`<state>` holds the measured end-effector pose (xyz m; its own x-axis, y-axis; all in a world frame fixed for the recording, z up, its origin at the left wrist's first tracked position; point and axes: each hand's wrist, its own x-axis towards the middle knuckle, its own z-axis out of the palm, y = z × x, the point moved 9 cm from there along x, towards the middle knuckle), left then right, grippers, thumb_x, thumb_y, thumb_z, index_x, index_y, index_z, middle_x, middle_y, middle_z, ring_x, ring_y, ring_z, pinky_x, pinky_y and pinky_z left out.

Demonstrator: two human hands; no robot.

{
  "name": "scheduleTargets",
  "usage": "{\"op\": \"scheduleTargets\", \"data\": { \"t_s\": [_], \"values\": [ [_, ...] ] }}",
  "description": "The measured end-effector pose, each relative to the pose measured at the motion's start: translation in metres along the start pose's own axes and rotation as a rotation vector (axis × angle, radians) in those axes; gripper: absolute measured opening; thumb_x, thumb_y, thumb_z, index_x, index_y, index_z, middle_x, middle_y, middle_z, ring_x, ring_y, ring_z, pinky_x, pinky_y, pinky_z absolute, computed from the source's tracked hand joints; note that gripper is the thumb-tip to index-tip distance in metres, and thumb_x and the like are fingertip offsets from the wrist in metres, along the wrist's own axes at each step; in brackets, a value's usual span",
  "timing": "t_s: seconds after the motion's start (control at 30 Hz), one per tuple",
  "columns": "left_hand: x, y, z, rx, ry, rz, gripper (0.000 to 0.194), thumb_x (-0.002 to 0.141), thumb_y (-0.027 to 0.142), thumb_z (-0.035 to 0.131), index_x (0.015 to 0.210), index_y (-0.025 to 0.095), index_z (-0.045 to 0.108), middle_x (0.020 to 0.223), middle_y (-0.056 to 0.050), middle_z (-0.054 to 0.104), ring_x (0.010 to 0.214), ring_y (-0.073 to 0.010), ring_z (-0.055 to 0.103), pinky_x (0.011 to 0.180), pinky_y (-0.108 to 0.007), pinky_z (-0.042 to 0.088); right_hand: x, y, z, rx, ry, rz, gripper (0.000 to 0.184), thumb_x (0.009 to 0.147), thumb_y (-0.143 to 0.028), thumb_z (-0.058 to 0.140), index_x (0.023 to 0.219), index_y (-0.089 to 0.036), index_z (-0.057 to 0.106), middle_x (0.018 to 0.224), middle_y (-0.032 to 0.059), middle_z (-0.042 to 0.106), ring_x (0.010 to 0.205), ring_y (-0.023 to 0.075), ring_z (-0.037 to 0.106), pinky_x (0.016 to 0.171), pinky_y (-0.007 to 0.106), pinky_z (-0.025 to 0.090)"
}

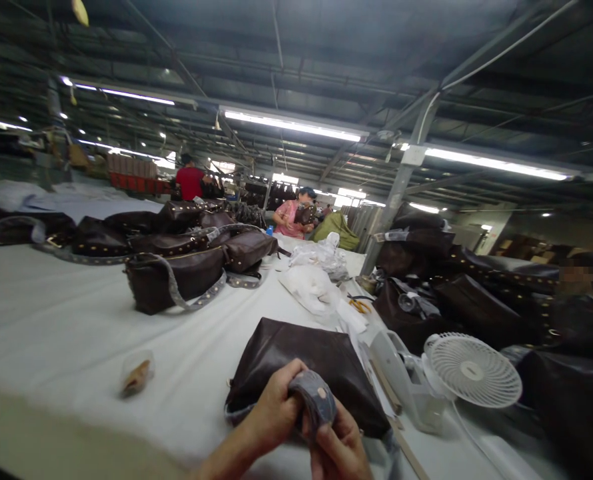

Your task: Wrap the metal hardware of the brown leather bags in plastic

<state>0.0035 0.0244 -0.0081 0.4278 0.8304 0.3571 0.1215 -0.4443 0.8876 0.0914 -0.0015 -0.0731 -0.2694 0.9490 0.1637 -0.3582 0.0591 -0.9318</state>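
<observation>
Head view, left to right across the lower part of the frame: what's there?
small clear plastic bag → left hand → grey strap → right hand → white desk fan → dark brown leather bag

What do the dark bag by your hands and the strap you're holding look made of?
The dark brown bag looks like leather or faux leather: it has a soft sheen and creased folds. The grey strap seems a dull coated fabric or synthetic, with no leather-like shine, though the close view can't settle it.
</observation>
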Motion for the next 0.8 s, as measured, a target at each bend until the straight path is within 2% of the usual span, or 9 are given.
{"op": "scheduleTargets", "data": {
  "t_s": [0.1, 0.17, 0.27, 0.33, 0.4, 0.47, 0.53, 0.63, 0.8],
  "values": [
    [0.0, 0.004, 0.012, 0.509, -0.191, 0.076, 0.016, 0.069, 0.009, 0.055, 0.079, 0.019, 0.048, 0.079, -0.002, 0.061, 0.072, -0.0186, 0.057, 0.069, -0.03, 0.043, 0.0, 0.01, 0.003, -0.029, -0.133, 0.198, 0.063, 0.06, -0.063, 0.079, 0.096, -0.013, 0.065, 0.07, 0.0014, 0.061, 0.034, 0.0007, 0.046, 0.032, 0.009, 0.03],
    [-0.003, 0.008, 0.026, 0.829, -0.345, 0.193, 0.014, 0.072, 0.012, 0.059, 0.082, 0.018, 0.051, 0.085, -0.006, 0.063, 0.077, -0.0225, 0.059, 0.073, -0.035, 0.044, -0.005, 0.009, 0.007, -0.1, -0.204, 0.324, 0.06, 0.064, -0.063, 0.076, 0.09, -0.01, 0.066, 0.068, 0.002, 0.06, 0.034, -0.0002, 0.044, 0.03, 0.008, 0.029],
    [-0.004, 0.017, 0.031, 0.982, -0.362, 0.3, 0.003, 0.085, 0.016, 0.049, 0.083, 0.018, 0.051, 0.085, -0.007, 0.063, 0.077, -0.0232, 0.059, 0.077, -0.039, 0.044, -0.005, -0.005, 0.008, -0.185, -0.174, 0.327, 0.052, 0.071, -0.06, 0.072, 0.085, -0.011, 0.063, 0.067, -0.0001, 0.058, 0.032, -0.0009, 0.042, 0.028, 0.008, 0.026],
    [-0.002, 0.024, 0.024, 0.881, -0.258, 0.311, 0.005, 0.08, 0.015, 0.051, 0.083, 0.019, 0.051, 0.083, -0.005, 0.062, 0.078, -0.022, 0.058, 0.078, -0.037, 0.043, -0.003, -0.014, 0.007, -0.175, -0.124, 0.224, 0.05, 0.071, -0.058, 0.072, 0.087, -0.012, 0.061, 0.065, -0.0035, 0.054, 0.03, -0.0017, 0.038, 0.028, 0.008, 0.026],
    [0.0, 0.025, 0.01, 0.67, -0.126, 0.278, 0.018, 0.069, 0.011, 0.056, 0.085, 0.019, 0.052, 0.084, -0.003, 0.062, 0.081, -0.0209, 0.056, 0.08, -0.034, 0.041, -0.001, -0.015, 0.006, -0.137, -0.098, 0.13, 0.048, 0.073, -0.058, 0.071, 0.087, -0.014, 0.06, 0.064, -0.0056, 0.051, 0.029, -0.0017, 0.037, 0.027, 0.009, 0.026],
    [0.0, 0.014, -0.003, 0.415, -0.029, 0.182, 0.028, 0.061, 0.008, 0.055, 0.086, 0.02, 0.054, 0.083, -0.001, 0.061, 0.081, -0.0195, 0.054, 0.078, -0.031, 0.04, 0.002, -0.009, 0.003, -0.081, -0.074, 0.057, 0.045, 0.074, -0.056, 0.071, 0.084, -0.014, 0.058, 0.065, -0.0057, 0.05, 0.028, -0.0017, 0.037, 0.028, 0.009, 0.027],
    [-0.002, -0.002, -0.007, 0.117, -0.018, 0.051, 0.027, 0.06, 0.008, 0.053, 0.085, 0.019, 0.052, 0.08, 0.0, 0.06, 0.077, -0.0168, 0.053, 0.073, -0.028, 0.04, 0.005, -0.003, 0.001, -0.011, -0.066, -0.011, 0.044, 0.073, -0.055, 0.072, 0.085, -0.015, 0.057, 0.064, -0.0055, 0.05, 0.028, -0.0013, 0.037, 0.027, 0.009, 0.027],
    [-0.006, -0.013, -0.003, -0.239, -0.089, -0.081, 0.023, 0.064, 0.013, 0.055, 0.086, 0.019, 0.047, 0.074, 0.004, 0.053, 0.067, -0.0121, 0.048, 0.063, -0.024, 0.038, 0.009, 0.001, 0.001, 0.077, -0.101, -0.065, 0.043, 0.071, -0.053, 0.074, 0.085, -0.016, 0.057, 0.061, -0.0053, 0.051, 0.028, -0.0001, 0.036, 0.026, 0.01, 0.026],
    [-0.008, 0.008, 0.0, -0.229, -0.417, -0.108, 0.042, 0.061, 0.023, 0.069, 0.097, 0.019, 0.05, 0.08, 0.005, 0.049, 0.071, -0.011, 0.042, 0.059, -0.021, 0.033, 0.01, -0.005, -0.002, 0.127, -0.156, 0.015, 0.043, 0.07, -0.053, 0.075, 0.078, -0.016, 0.054, 0.055, -0.0041, 0.054, 0.027, 0.0025, 0.042, 0.026, 0.009, 0.029]
  ]
}}
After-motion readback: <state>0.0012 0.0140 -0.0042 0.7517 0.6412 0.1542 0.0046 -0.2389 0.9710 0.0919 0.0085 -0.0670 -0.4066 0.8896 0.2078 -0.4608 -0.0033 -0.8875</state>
